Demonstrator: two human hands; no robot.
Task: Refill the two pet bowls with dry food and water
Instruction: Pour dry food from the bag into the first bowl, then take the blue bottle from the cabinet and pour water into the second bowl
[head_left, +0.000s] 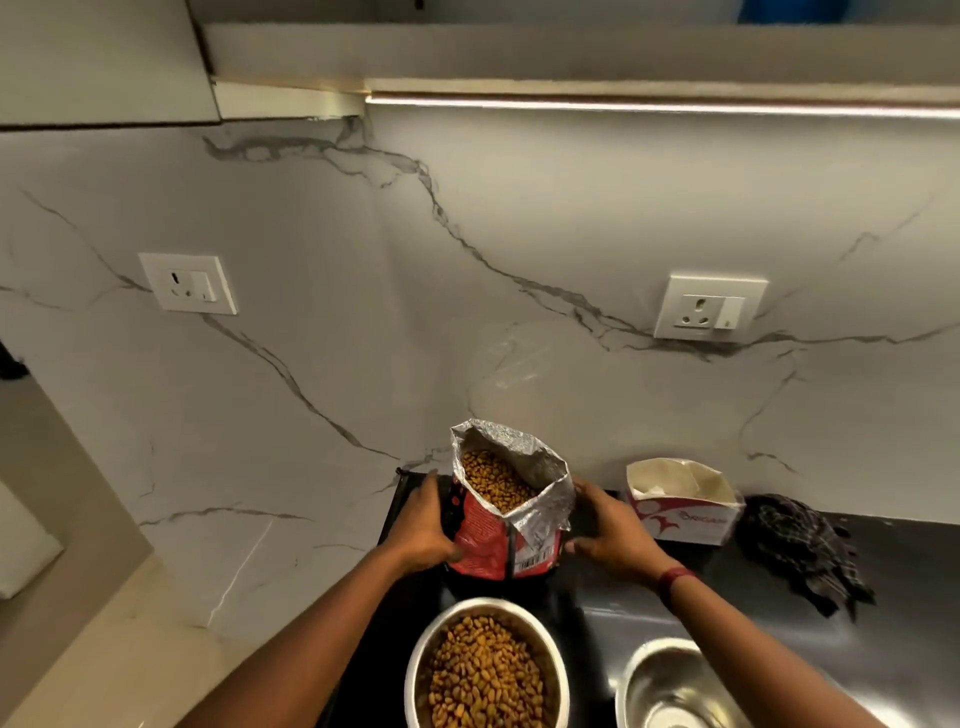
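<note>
On the far left, a wall socket (188, 283) sits in the marble wall, away from the work. The left hand (422, 525) presses flat against the left side of the kibble bag (506, 525), fingers spread around it. The bag stands upright on the dark surface (893, 561) near the wall; its foil top is open and brown kibble shows inside. The right hand (610, 525) holds the opposite side, so both grips are clamped on the bag, one from each side.

Just in front of the bag stands the steel food bowl (485, 670), and it is filled well with dry food. To the right of it, near but apart, is the second steel bowl (670, 686); it looks without food, and I cannot tell if there is any water in it. Behind it stand an open white and red carton (683, 504) and a dark checked cloth (802, 551).

I judge the food step is finished or almost finished, and the bag is being set down or steadied. The next move calls for releasing the bag so it does not tip over, then bringing water to the second bowl; no tap is visible here.
</note>
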